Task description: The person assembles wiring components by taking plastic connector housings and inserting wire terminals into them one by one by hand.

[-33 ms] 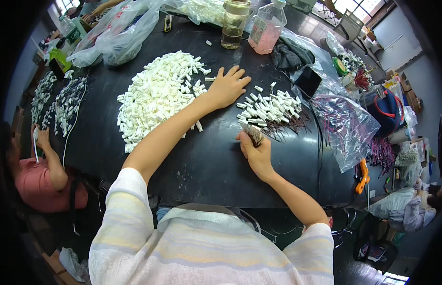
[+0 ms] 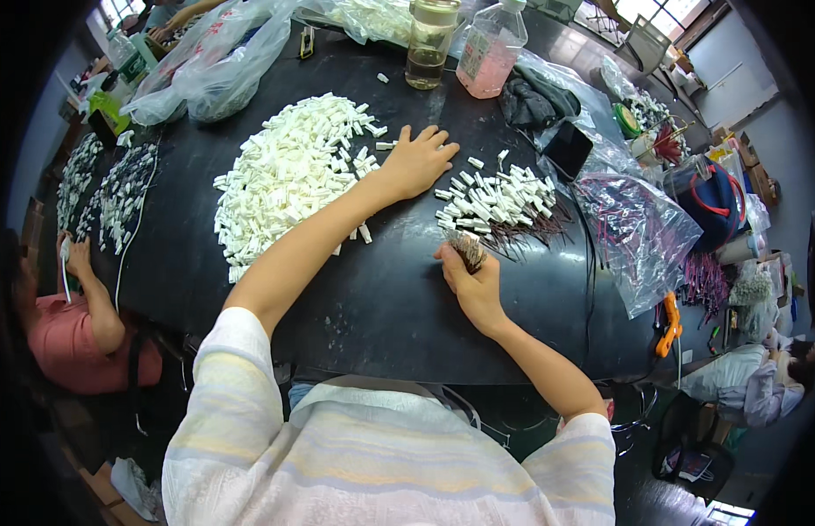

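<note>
My left hand (image 2: 418, 164) lies flat on the dark table, fingers spread, with nothing held. Beside its wrist spreads a large heap of small white plastic housings (image 2: 289, 171), a few strays lying close to the fingertips. My right hand (image 2: 476, 289) is closed round a bundle of thin dark wires (image 2: 466, 252), whose tips bristle above the thumb and fingers. Just beyond that hand lies a smaller pile of white connectors (image 2: 495, 197) with dark brown wires sticking out toward the right and the near side. Both hands stay low over the table.
A jar of brownish liquid (image 2: 429, 48) and a bottle of pink liquid (image 2: 491, 54) stand at the back. To the right are a phone (image 2: 568, 151), a clear bag (image 2: 631, 228) and an orange tool (image 2: 669, 326). Clear plastic bags (image 2: 219, 74) lie far left; another person (image 2: 88, 329) sits left.
</note>
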Action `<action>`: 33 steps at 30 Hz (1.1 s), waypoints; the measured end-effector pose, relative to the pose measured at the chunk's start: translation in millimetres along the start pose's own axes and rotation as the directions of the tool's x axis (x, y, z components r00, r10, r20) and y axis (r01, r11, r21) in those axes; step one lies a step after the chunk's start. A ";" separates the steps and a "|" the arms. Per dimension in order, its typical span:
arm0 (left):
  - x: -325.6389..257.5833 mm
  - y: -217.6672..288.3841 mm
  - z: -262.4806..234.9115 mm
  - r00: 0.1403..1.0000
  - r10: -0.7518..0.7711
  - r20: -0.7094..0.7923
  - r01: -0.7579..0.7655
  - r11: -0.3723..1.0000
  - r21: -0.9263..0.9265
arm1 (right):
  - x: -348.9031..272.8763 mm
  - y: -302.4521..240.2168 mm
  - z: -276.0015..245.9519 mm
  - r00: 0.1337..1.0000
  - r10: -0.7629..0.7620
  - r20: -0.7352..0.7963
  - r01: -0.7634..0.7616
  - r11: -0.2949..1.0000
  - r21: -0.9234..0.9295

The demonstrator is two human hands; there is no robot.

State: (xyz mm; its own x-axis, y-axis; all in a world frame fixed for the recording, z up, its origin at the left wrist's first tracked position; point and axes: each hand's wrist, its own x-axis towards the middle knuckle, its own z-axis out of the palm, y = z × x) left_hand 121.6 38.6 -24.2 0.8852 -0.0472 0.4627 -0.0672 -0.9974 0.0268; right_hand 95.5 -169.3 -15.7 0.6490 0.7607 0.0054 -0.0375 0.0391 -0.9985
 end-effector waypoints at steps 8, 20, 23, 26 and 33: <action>-57.7 -33.0 -66.9 0.958 -0.060 0.282 0.119 0.973 -0.196 | 5.2 -10.5 -11.4 0.999 0.048 -0.016 -0.046 0.989 0.144; -90.4 24.1 -66.6 0.986 -0.162 0.027 0.160 0.985 0.070 | 1.5 -11.1 -14.0 0.990 0.140 -0.018 -0.132 0.961 0.243; -87.7 23.6 -64.3 0.984 -0.175 0.031 0.175 0.985 -0.007 | 1.5 -8.8 -15.1 0.986 0.161 -0.033 -0.147 0.954 0.260; -85.7 21.2 -62.9 0.984 -0.176 -0.014 0.176 0.984 -0.020 | 2.8 -7.5 -13.2 0.989 0.143 -0.038 -0.130 0.960 0.249; -72.6 20.0 -58.3 0.976 -0.219 -0.020 0.219 0.975 0.026 | 4.9 -11.3 -11.8 0.995 0.070 -0.073 -0.056 0.983 0.177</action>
State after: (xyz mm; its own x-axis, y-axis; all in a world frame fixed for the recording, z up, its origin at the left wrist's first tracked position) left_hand 29.1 25.3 -5.5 0.8689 0.1735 0.4636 0.1407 -0.9845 0.1047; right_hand 108.1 -173.7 -5.0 0.6989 0.7119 -0.0686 -0.2077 0.1102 -0.9720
